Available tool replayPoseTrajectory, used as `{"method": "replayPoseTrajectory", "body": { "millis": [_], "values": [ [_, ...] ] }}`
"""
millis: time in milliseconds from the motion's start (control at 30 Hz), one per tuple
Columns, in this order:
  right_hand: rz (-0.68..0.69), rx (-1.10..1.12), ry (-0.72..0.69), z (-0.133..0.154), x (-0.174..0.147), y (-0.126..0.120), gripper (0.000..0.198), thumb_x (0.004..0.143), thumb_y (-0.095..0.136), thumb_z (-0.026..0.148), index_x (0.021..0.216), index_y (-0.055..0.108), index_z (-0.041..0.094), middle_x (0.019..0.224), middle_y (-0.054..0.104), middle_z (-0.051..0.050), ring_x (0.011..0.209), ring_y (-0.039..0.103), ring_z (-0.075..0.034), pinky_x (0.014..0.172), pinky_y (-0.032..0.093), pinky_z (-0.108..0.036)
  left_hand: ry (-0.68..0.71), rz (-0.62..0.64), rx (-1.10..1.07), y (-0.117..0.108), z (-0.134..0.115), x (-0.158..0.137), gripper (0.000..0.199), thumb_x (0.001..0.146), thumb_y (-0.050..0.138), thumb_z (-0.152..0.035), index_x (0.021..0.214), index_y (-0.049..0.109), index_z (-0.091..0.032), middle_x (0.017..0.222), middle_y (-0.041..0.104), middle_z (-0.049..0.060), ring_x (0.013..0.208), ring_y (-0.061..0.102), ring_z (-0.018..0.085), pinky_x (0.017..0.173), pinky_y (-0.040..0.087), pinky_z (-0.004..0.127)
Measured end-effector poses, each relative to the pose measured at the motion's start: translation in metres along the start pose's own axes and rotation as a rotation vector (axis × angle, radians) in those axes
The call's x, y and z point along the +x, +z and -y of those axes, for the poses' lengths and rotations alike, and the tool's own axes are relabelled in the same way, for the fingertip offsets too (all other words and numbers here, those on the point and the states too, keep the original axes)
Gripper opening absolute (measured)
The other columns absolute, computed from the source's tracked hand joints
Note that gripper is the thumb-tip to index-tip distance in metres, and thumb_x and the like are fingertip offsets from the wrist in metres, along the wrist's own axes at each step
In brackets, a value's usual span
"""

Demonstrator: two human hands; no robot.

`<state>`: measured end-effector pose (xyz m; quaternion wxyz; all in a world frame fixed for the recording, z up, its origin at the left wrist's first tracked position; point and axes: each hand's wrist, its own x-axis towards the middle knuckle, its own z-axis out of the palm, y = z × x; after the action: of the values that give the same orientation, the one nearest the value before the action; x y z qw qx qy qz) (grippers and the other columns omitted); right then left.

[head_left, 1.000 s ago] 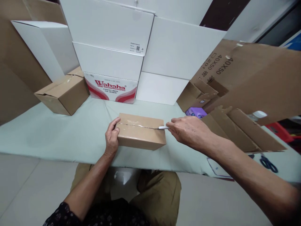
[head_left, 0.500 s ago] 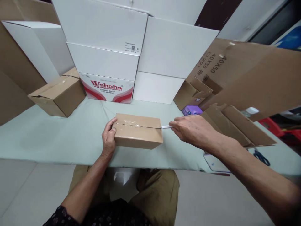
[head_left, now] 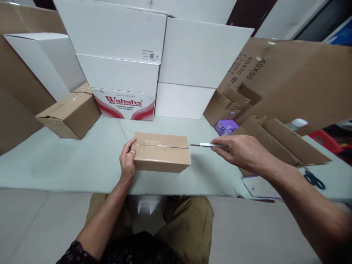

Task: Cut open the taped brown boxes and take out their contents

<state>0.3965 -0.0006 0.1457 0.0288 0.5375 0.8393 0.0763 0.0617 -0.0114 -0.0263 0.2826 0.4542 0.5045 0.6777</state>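
Observation:
A small brown cardboard box rests on the green-clothed table, with clear tape and a dark slit along the seam of its top. My left hand grips the box's left end, thumb on the near side and fingers behind. In my right hand is a white-handled utility knife, held with fingers closed round its handle. Its thin blade points left and stands just off the box's right end, apart from it.
White cartons stack up behind, one printed Wahaha. A closed brown box sits at left. To the right are a purple box, an open carton, scissors and a white-capped bottle.
My right hand has drawn the knife to the right, and its blade has come out of the box's seam. The left hand keeps its hold on the box.

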Motion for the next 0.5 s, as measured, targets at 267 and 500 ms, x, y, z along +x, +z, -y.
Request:
{"method": "replayPoseTrajectory", "body": {
  "millis": [267,500],
  "values": [
    [0.010,0.646,0.424,-0.018,-0.019,0.112,0.025,0.084,0.058,0.037,0.094,0.074,0.020,0.072,0.070,-0.004,0.065,0.062,-0.019,0.062,0.045,-0.029,-0.004,-0.013,0.051,-0.001,-0.001,0.000,0.049,0.085,0.051,-0.035,0.124,0.071,-0.015,0.126,0.073,0.008,0.120,0.062,0.029,0.104,0.048,0.038],
    [-0.105,0.747,0.584,-0.017,-0.008,0.179,0.032,0.085,0.055,0.038,0.106,0.069,0.018,0.081,0.070,-0.004,0.072,0.062,-0.019,0.067,0.046,-0.029,0.006,-0.027,0.102,-0.002,-0.002,0.000,0.049,0.084,0.051,-0.038,0.121,0.073,-0.016,0.121,0.074,0.007,0.115,0.063,0.028,0.100,0.048,0.036]
  ]
}}
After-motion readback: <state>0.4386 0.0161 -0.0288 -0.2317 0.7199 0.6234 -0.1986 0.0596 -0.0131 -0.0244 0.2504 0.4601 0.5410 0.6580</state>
